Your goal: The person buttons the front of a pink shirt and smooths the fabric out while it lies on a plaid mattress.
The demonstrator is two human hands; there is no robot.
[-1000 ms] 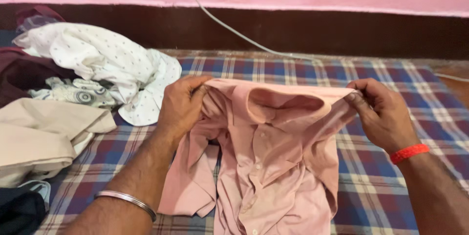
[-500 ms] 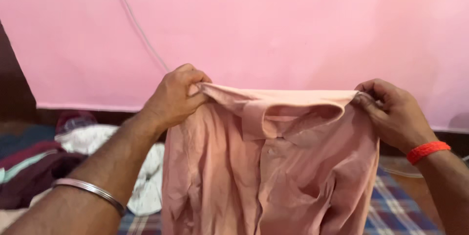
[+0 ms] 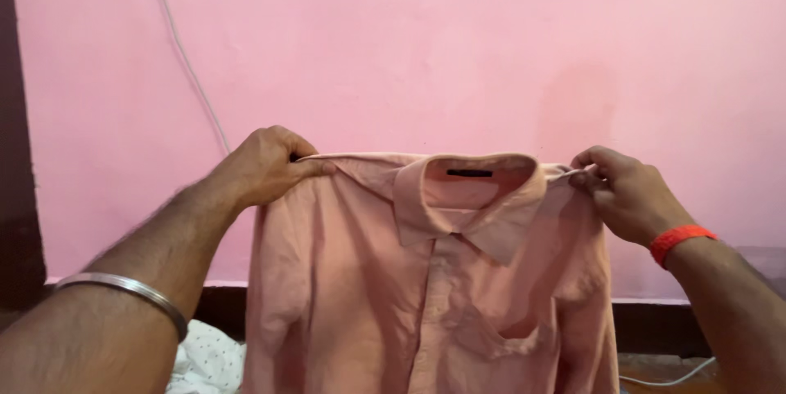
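Pink shirt (image 3: 426, 279) hanging free before wall, left hand (image 3: 262, 166), right hand (image 3: 626, 193) pinching its shoulder edges

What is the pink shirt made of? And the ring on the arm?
The pink shirt looks like thin woven cloth, maybe cotton: matte, soft and creased. The bangle on the left wrist looks like silvery metal, since it shines.

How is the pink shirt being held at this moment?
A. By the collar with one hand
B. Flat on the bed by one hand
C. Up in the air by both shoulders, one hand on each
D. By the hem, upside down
C: the left hand and right hand each pinch a shoulder of the pink shirt, which hangs collar-up before the pink wall.
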